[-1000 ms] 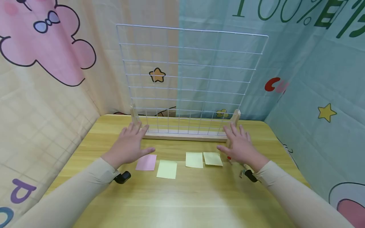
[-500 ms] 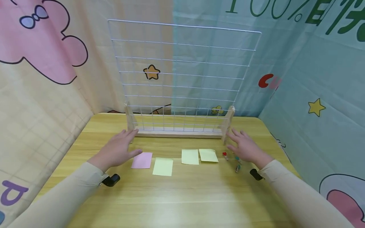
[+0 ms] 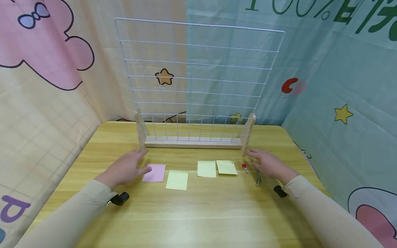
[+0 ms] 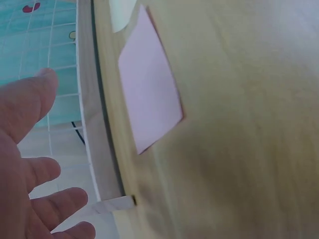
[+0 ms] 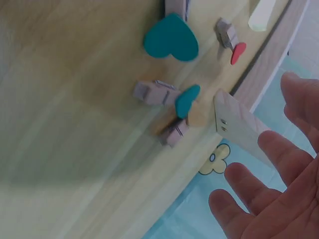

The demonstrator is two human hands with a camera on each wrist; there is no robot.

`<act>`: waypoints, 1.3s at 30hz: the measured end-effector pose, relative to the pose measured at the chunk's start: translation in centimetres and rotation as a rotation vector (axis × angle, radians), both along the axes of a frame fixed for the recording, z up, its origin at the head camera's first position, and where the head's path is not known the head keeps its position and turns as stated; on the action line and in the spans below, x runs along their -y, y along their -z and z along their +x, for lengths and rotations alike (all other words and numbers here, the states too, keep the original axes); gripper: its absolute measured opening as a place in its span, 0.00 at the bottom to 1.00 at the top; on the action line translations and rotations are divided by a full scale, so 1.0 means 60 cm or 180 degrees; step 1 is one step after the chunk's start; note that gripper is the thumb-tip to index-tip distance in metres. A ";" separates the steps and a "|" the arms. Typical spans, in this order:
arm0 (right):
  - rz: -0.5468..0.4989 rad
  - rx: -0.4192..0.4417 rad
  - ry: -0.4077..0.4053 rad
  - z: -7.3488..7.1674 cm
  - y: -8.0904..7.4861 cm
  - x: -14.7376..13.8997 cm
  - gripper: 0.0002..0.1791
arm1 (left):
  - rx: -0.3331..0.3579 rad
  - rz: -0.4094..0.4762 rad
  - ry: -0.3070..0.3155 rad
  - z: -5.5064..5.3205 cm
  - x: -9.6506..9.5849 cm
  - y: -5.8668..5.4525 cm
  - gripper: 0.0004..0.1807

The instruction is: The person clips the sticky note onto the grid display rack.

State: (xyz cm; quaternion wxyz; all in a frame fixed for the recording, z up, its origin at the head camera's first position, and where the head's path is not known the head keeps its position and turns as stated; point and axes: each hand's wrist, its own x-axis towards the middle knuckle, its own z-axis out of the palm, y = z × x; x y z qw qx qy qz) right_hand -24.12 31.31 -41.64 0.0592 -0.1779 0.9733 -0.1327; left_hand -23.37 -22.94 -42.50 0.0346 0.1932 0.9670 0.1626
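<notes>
My left hand hovers over the table by the pink sticky note, fingers loosely spread and holding nothing. My right hand is held above several small wooden clothespins with heart tops, its fingers apart. In the right wrist view a teal-heart clothespin, another teal-heart clothespin and a red-heart clothespin lie on the wood. Three pale yellow sticky notes lie between the hands: a left one, a middle one and a right one.
A white wire grid stands upright in a wooden stand at the back of the table. Printed curtains enclose the table behind and at both sides.
Both hands have drawn back from the stand's two ends toward me and lowered, moving a little apart. The clothespins by the right hand show more. The view has shifted slightly.
</notes>
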 end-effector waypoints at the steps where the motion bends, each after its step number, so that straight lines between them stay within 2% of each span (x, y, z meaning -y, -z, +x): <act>1: 0.0011 -0.0017 -0.0032 -0.001 0.002 0.000 0.29 | 0.0003 -0.0005 0.0002 -0.002 0.001 0.005 0.45; 9: -0.0146 -0.0010 -0.0164 -0.008 0.023 0.007 0.25 | 0.0022 -0.0068 0.0022 -0.006 0.001 0.024 0.43; 15: -0.0149 -0.0050 -0.0327 -0.018 0.025 0.013 0.22 | 0.0070 -0.0065 0.0017 -0.007 0.005 0.029 0.43; 18: -0.0175 0.0008 -0.0319 -0.021 0.027 0.012 0.21 | 0.0082 -0.0057 0.0033 -0.006 0.005 0.031 0.42; 26: -0.0009 -0.0033 -0.0425 -0.018 0.038 0.005 0.19 | 0.0059 -0.0116 0.0118 -0.005 -0.001 0.037 0.39; 30: -0.0034 -0.0049 -0.0469 -0.017 0.041 0.004 0.19 | 0.0058 -0.0154 0.0108 -0.008 -0.002 0.043 0.38; 39: -0.0038 0.0016 -0.0512 -0.021 0.043 0.007 0.19 | 0.0209 -0.0066 0.0052 -0.011 0.005 0.053 0.40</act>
